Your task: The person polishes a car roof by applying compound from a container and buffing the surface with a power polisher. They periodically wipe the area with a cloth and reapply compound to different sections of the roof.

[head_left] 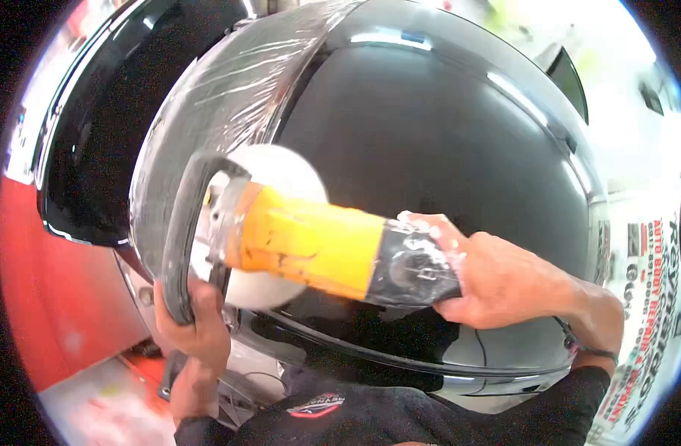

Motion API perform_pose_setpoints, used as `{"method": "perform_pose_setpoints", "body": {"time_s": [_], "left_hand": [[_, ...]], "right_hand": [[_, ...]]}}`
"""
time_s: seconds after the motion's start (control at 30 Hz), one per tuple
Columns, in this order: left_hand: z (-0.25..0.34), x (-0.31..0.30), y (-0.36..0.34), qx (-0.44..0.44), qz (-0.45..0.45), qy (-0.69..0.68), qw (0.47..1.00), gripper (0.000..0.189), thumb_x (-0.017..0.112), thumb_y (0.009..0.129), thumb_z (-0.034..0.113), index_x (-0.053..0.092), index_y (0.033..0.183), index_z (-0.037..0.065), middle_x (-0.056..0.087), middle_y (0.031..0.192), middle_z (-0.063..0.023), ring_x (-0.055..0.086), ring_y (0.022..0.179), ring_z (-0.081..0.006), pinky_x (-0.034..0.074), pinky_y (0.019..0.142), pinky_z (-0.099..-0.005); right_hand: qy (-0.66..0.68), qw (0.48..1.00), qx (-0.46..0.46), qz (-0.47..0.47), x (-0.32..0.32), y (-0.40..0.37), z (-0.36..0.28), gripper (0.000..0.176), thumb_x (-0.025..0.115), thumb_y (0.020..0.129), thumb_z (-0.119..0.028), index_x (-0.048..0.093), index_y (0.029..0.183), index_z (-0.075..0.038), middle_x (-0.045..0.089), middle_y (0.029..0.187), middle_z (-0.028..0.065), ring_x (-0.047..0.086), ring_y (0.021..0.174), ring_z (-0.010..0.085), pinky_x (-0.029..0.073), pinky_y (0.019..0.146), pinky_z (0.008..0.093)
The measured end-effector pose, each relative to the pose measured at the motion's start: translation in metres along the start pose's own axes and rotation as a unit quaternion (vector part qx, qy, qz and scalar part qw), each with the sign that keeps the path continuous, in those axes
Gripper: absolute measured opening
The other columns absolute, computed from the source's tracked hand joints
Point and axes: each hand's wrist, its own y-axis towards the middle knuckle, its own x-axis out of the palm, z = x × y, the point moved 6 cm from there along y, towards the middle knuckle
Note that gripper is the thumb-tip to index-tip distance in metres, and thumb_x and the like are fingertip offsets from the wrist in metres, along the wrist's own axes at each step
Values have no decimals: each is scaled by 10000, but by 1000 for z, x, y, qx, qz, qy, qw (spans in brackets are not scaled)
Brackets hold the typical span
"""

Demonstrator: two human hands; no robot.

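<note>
A yellow and black polisher [307,241] lies across the middle of the view, with a round white pad [299,175] under its left end. The pad is over the glossy black car panel [429,134], at the border of clear plastic film; its exact contact is hidden by the tool. My left hand [195,323] is closed around the lower end of the black loop handle [178,230]. Wrapped round the dark rear end of the polisher, my right hand [496,279] has whitish residue near its fingers.
Wrinkled clear plastic film [229,82] covers the panel's left part. Another black car part [95,141] stands at upper left, above a red surface [69,286]. A thin dark cord [480,346] hangs below my right hand. A lettered banner [641,320] is at right.
</note>
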Motion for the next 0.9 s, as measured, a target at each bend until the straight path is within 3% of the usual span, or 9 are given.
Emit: {"method": "perform_pose_setpoints", "body": {"time_s": [0.17,0.3,0.4,0.57,0.7,0.73,0.77,0.8,0.9], "left_hand": [[3,44,75,5,-29,12,999,163,698,958,130,615,984,-7,555,718,20,481,573,-40,381,475,-230],[11,160,201,112,-52,62,990,199,737,950,235,684,911,48,481,605,55,396,491,-29,317,430,-249],[15,256,279,173,-95,60,978,240,736,947,233,752,1048,16,676,777,4,559,760,-63,478,725,-266],[68,402,281,271,-170,18,947,313,754,914,284,757,1108,38,770,940,-143,694,841,-165,531,794,-331],[114,500,208,226,-230,38,946,430,687,928,410,729,1175,61,761,1016,-173,726,937,-264,548,825,-412],[128,520,182,234,-263,-27,935,392,673,932,391,739,1130,59,759,897,-176,735,812,-279,563,747,-409],[132,560,169,262,-266,54,926,355,659,937,390,754,1051,67,742,789,-166,719,673,-278,566,667,-410],[159,556,132,268,-292,-1,918,503,687,897,507,729,1005,18,724,814,-228,730,814,-370,568,712,-459],[190,582,62,300,-204,-84,928,307,749,822,316,727,914,24,718,834,-238,714,845,-406,562,791,-476]], "right_hand": [[22,995,-70,72,-21,20,15,743,644,781,-176,318,1381,117,667,918,332,670,920,476,534,842,516],[86,974,-92,186,-72,88,46,750,720,775,-160,337,1396,13,680,844,200,695,748,330,558,707,425],[169,955,-60,238,-120,110,75,731,753,766,-118,367,1363,50,639,779,147,644,644,231,531,570,363],[162,944,-65,281,-166,89,172,173,735,785,-132,650,864,-3,596,650,25,571,547,113,465,462,282],[226,922,-16,313,-156,-21,227,181,725,801,-195,625,726,-63,573,616,-8,552,518,62,429,437,246],[194,927,40,319,-154,-47,255,211,720,800,-185,652,929,-32,578,653,-4,548,530,61,429,435,245],[235,910,69,336,-142,-76,259,504,723,788,-153,557,1239,1,583,710,4,541,537,67,434,448,239],[272,897,100,334,-131,-103,246,747,724,773,-112,388,1428,9,591,771,11,546,563,72,446,478,226],[263,858,163,411,-111,-164,285,676,714,755,-91,460,1375,4,602,755,23,548,569,107,467,529,275]]}}
